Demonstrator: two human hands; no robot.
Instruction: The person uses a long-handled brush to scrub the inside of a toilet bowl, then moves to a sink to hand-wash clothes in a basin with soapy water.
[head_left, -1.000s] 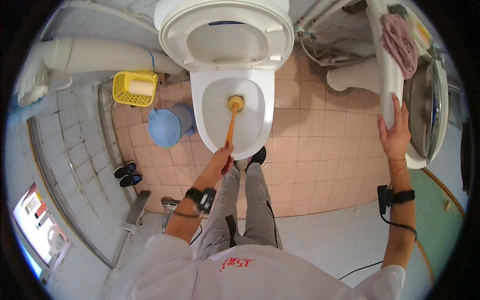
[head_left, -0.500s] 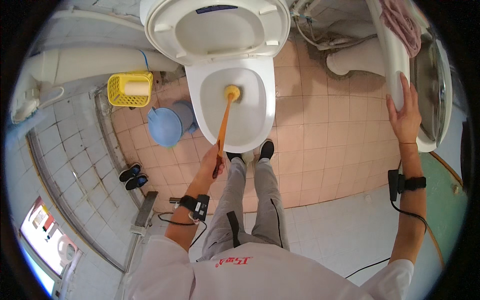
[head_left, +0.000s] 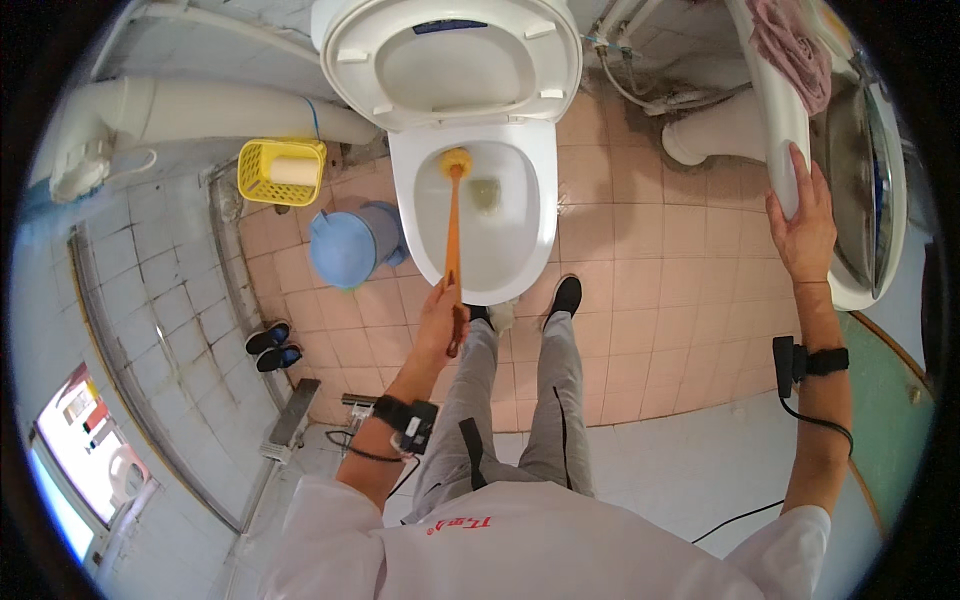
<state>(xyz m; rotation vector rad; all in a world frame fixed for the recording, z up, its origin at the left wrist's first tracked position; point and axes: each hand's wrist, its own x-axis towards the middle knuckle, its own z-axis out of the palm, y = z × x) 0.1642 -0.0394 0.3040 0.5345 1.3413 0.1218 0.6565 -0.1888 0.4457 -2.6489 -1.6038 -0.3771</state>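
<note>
My left hand (head_left: 441,320) is closed around the handle of a toilet brush (head_left: 453,230) with a long orange shaft. Its round yellow bristle head (head_left: 456,160) presses against the back left inner wall of the white toilet bowl (head_left: 545,220). To the right of the bristles, yellowish water (head_left: 485,196) shows at the drain. The seat and lid (head_left: 340,65) stand raised at the back. On the white washbasin (head_left: 785,150) at the right, my right hand (head_left: 806,230) lies open along the edge, holding nothing.
A blue bucket (head_left: 342,250) and a yellow basket (head_left: 250,190) holding a paper roll (head_left: 293,171) are left of the toilet. Dark shoes (head_left: 272,346) sit farther left. A pink cloth (head_left: 790,50) hangs over the washbasin. Pipes (head_left: 700,135) run beneath it.
The brush head has moved back and left, from beside the drain to the bowl's wall, exposing the water. My right foot has shifted outward. My right hand stays on the basin edge.
</note>
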